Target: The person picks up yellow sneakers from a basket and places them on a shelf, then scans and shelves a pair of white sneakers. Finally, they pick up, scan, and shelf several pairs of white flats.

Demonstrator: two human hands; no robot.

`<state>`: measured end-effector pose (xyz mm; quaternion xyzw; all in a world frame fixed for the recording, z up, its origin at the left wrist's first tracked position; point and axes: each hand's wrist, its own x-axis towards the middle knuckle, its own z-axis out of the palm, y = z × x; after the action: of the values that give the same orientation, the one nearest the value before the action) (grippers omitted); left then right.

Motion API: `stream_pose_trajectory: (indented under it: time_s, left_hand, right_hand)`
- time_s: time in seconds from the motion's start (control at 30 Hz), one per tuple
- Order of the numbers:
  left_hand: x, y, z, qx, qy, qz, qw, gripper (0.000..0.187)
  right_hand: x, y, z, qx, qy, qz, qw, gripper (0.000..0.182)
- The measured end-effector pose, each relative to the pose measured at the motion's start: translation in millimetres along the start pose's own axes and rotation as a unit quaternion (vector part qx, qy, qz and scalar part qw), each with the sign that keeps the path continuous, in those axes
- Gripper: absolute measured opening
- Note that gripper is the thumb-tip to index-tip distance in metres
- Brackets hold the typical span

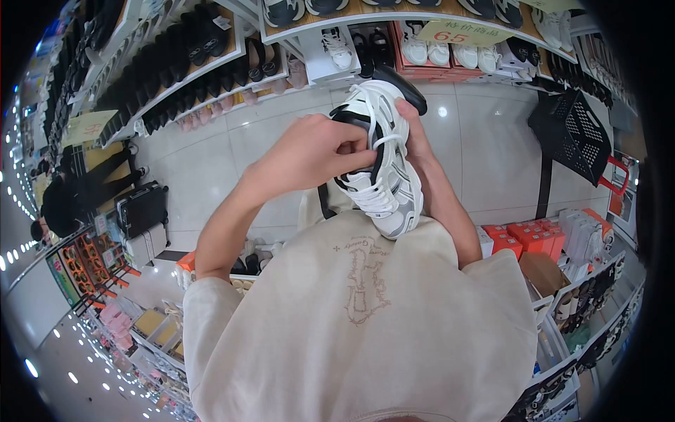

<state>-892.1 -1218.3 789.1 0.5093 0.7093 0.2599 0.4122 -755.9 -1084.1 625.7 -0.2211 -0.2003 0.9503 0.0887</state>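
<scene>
A laced white sneaker [399,181], black-trimmed and grey-toed, is held aloft.

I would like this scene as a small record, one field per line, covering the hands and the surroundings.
Held: white shoe, toe toward the beige shirt
Left hand: fingers at the shoe's dark opening, exact grip unclear
Right hand: holds its right side
Floor: pale tiles
Ahead: shoe shelf, sign reading 65
To the right: black basket, red handle
</scene>
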Motion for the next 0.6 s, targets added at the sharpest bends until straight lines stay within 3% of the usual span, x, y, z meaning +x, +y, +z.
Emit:
stream_pose_trajectory:
  time_s: [0.13, 0.3, 0.43, 0.53, 0.6]
  left_hand:
    - [-5.4, 8.6, -12.9, 0.025, -0.048, -0.042, 0.998, 0.020]
    - [-11.7, -3.0, -17.7, -0.038, -0.036, 0.050, 0.997, 0.020]
    - [-15.7, -6.6, -15.5, -0.040, -0.016, 0.047, 0.998, 0.022]
    - [-19.2, 1.1, -9.3, -0.025, 0.052, 0.014, 0.998, 0.021]
    - [-20.5, 5.6, -8.0, -0.001, 0.097, -0.059, 0.993, 0.016]
  right_hand:
    - [-2.1, -0.2, -3.0, 0.013, 0.013, 0.037, 0.999, 0.057]
    - [-0.9, -1.3, -0.8, -0.015, 0.009, 0.036, 0.999, 0.057]
    - [0.0, -1.3, 1.8, -0.028, 0.034, 0.033, 0.998, 0.057]
    - [4.4, -0.1, 1.3, -0.028, 0.036, 0.022, 0.999, 0.056]
    - [3.7, -1.5, 5.1, -0.049, 0.045, 0.003, 0.998, 0.057]
